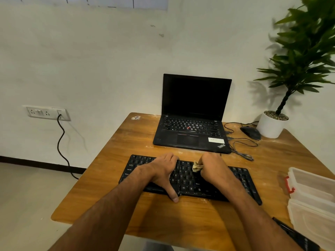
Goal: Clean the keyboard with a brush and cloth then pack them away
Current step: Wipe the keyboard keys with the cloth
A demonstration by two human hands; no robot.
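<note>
A black keyboard (188,180) lies across the wooden table (112,178) in front of me. My left hand (161,173) rests flat on its left half, fingers over the top rows and thumb hanging past the front edge. My right hand (213,169) is curled around a bunched yellowish cloth (197,166), which pokes out on the thumb side and touches the keys near the middle of the keyboard. A black object (293,234), possibly the brush, lies at the table's near right edge, partly behind my right forearm.
An open black laptop (194,124) stands behind the keyboard. A black mouse (251,133) with looped cables and a potted plant (272,124) sit at the back right. A translucent plastic box (311,196) with a red latch stands at the right edge.
</note>
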